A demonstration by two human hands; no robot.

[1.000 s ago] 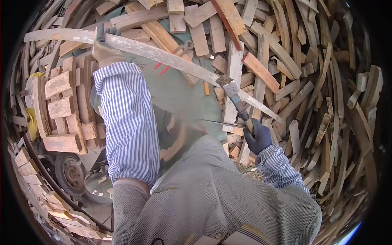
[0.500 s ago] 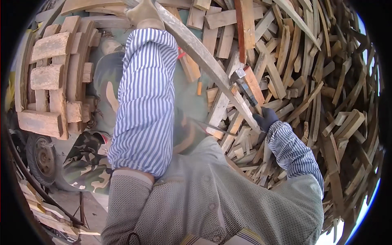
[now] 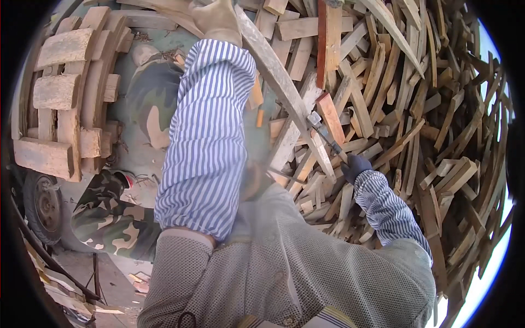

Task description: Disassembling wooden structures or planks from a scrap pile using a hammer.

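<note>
My left hand (image 3: 216,22), in a pale glove, is closed around the upper part of a long weathered wooden board (image 3: 273,68); some fingers are cut off by the top edge of the view. The board slants down to the right. In a dark glove, my right hand (image 3: 356,167) grips a hammer (image 3: 326,135) by its handle near the board's lower end. The hammer's metal head overlaps the board's edge in view; whether they touch I cannot tell.
A large heap of loose wood pieces (image 3: 404,109) fills the right side. Crisscrossed short planks (image 3: 63,90) are stacked at the left, above a wheel (image 3: 46,202). Camouflage cloth (image 3: 112,218) shows beside my left arm. A reddish-brown plank (image 3: 321,49) stands out at the top.
The hammer head has come down closer to the board. My left hand and the board's upper part sit farther right in view, while the surroundings have shifted left.
</note>
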